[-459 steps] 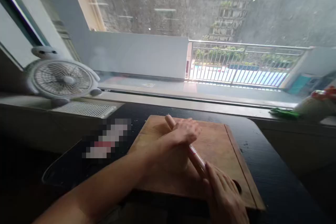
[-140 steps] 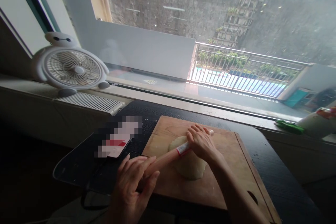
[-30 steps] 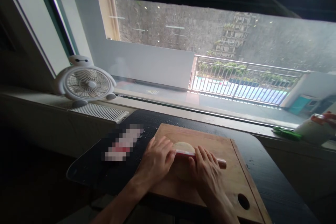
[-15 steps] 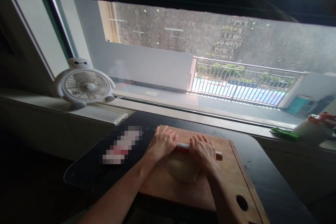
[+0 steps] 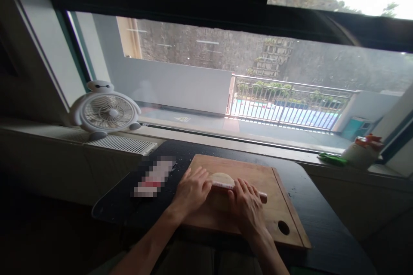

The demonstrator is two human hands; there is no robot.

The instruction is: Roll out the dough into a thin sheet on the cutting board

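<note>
A rolling pin (image 5: 222, 186) lies crosswise over a flat, pale round of dough (image 5: 222, 177), which shows on both its far and near sides. My left hand (image 5: 192, 188) is closed over the pin's left end, hiding it. Over the right part rests my right hand (image 5: 248, 201), fingers curled onto the pin, with the wooden tip sticking out beyond. Beneath the dough is a wooden cutting board (image 5: 254, 174) with a round hole near its right front corner.
The board lies on a dark table (image 5: 305, 197). A pixelated white and red item (image 5: 155, 178) is on the table's left. By the window stand a white fan (image 5: 111, 111) and, at right, a white container (image 5: 360, 154) beside a green item (image 5: 332, 159).
The rolling pin has come back toward me with both hands, from the dough's far edge to across its middle. My view has tilted up, showing more window.
</note>
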